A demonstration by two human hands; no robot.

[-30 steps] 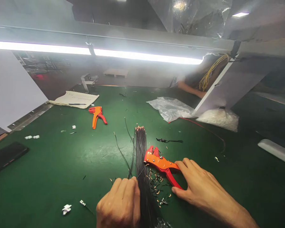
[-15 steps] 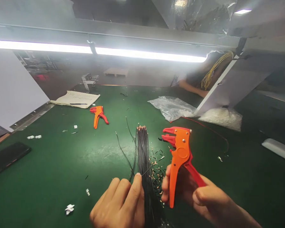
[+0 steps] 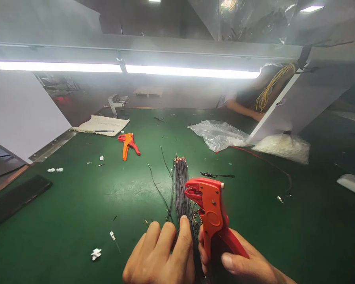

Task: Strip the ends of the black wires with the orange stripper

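Note:
A bundle of black wires [image 3: 181, 185] runs lengthwise on the bench, bare copper showing at its far end. My left hand [image 3: 162, 254] is closed at the bundle's left side, thumb and index finger pressed on black wire; the pinch itself is partly hidden. My right hand [image 3: 244, 262] grips an orange and red wire stripper [image 3: 212, 215], its jaws beside the bundle's right edge. Under the tool lie short wire scraps [image 3: 196, 215], partly covered. Loose black wires [image 3: 158, 187] with metal ends lie left of the bundle.
A second wire stripper [image 3: 128, 146] lies farther back, near a paper sheet [image 3: 102, 124] with a pen. Clear plastic bags [image 3: 219, 132] are at back right. A dark flat object [image 3: 20, 201] lies left, white connectors [image 3: 96, 254] nearer. A co-worker's arm [image 3: 244, 108] is beyond.
The wire stripper has moved left and down toward the bundle, and its handles are closer together. The stripped wire end that stuck out from my left hand no longer shows clearly.

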